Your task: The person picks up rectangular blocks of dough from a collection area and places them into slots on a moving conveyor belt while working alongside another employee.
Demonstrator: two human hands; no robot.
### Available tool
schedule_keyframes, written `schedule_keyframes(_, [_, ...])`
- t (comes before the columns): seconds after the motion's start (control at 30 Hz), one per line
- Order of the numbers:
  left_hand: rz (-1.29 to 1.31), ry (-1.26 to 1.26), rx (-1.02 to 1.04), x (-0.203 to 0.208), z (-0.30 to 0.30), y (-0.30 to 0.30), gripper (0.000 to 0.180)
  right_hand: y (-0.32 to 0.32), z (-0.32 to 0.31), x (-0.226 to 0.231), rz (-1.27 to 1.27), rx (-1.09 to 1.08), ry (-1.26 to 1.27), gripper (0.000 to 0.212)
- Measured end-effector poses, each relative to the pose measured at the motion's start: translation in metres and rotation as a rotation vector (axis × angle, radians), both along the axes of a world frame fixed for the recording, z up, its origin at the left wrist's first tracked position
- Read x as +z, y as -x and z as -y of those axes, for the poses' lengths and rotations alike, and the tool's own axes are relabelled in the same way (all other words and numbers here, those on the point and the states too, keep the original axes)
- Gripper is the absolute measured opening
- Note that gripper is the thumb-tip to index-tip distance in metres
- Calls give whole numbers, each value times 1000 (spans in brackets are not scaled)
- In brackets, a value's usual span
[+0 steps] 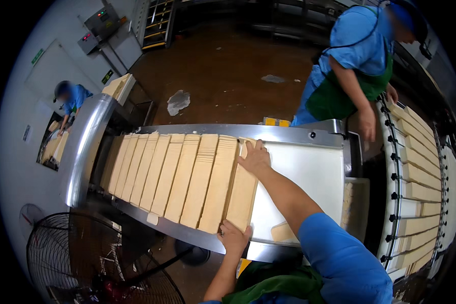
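Note:
A row of long, cream-coloured slabs point(183, 177) lies side by side across a metal-edged conveyor. Some of them show fine layered lines near their far ends. At the right end of the row, the last pale slab point(242, 195) is between my two hands. My left hand point(233, 238) grips its near end, with the fingers partly hidden. My right hand point(256, 158) holds its far end, thumb and fingers around the edge. A small pale piece point(282, 232) lies on the white surface point(304, 177) right of the slab, partly behind my right arm.
At the right, a co-worker in blue with a green apron point(362, 66) stands beside a second conveyor point(387, 218) carrying similar slabs. A fan point(101, 258) is at the lower left. A metal housing point(88, 147) spans the row's left end. Another person point(72, 99) works far left.

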State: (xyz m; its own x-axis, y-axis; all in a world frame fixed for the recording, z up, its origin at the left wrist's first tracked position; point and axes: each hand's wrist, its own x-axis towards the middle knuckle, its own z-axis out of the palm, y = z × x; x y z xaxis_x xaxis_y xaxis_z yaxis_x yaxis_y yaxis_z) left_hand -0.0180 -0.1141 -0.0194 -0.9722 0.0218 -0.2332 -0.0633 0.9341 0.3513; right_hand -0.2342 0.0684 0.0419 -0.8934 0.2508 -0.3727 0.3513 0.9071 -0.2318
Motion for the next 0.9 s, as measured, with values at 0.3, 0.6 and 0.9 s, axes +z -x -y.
schedule_keyframes(0.3, [60, -404, -310, 24, -54, -3, 76, -120, -136, 24, -83, -610, 53, 94])
schedule_keyframes(0.6, [-162, -617, -471, 49, -200, -59, 70, -301, -278, 34, -694, -1136, 159, 79])
schedule_keyframes(0.9, [-143, -836, -825, 130, -388, -130, 78, -489, -443, 92, -840, -1460, 7, 74])
